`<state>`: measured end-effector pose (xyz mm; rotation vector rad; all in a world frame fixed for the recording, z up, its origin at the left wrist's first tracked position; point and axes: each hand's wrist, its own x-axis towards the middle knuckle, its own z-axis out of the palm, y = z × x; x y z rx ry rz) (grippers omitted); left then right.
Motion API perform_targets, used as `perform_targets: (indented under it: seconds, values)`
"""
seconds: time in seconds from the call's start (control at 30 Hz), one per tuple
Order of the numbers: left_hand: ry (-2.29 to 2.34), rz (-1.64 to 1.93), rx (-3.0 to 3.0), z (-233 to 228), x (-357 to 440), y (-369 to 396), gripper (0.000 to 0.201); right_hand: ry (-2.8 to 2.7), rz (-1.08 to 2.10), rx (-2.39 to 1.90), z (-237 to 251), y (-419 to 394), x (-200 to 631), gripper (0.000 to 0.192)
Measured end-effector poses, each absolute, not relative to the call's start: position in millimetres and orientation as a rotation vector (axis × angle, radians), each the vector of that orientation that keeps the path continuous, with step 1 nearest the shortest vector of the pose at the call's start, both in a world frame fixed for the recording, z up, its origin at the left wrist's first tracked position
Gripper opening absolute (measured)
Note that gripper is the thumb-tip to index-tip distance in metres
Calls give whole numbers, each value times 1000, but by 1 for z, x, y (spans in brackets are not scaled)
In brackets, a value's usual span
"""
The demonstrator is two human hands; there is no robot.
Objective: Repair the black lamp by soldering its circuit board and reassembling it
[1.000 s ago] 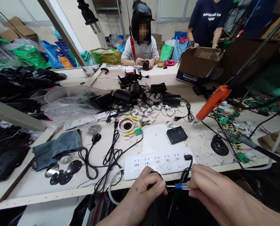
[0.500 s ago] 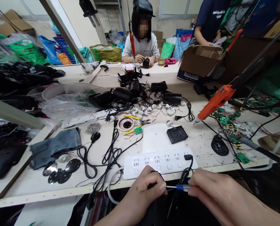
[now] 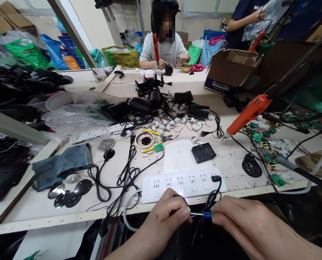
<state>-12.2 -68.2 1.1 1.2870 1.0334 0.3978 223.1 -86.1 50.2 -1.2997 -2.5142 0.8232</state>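
Low in the view, over the near edge of the bench, my left hand (image 3: 163, 222) is closed around a black plastic part (image 3: 179, 240), much of it hidden by the hand and dark clothing. My right hand (image 3: 244, 220) grips a screwdriver (image 3: 207, 215) by its blue handle. Its thin metal shaft points left and meets the black part beside my left thumb. The tip is hidden there. A white power strip (image 3: 147, 193) lies just beyond both hands, with a black plug (image 3: 216, 178) in its right end.
An orange electric screwdriver (image 3: 247, 115) hangs at right, near a soldering iron (image 3: 293, 168) and green circuit boards (image 3: 277, 179). Black cylindrical housings (image 3: 140, 105), cables and small white parts cover the middle. A denim cloth (image 3: 63, 164) lies left. A person (image 3: 163, 48) sits opposite.
My right hand has shifted slightly left, nearer my left hand. The person opposite has moved one hand off a black part. A standing person's hands have risen with clear plastic.
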Motion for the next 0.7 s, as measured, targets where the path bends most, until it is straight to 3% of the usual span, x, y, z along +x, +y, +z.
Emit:
perform_targets:
  seconds: [0.33,0.7]
  values:
    - [992,373,1262,5,-14,-70,36,-2435,719,-1050,57,-82,214,26]
    - [980,420,1251,-3,-12,-69,44,-2588,681,-1290,49,-83,208,13]
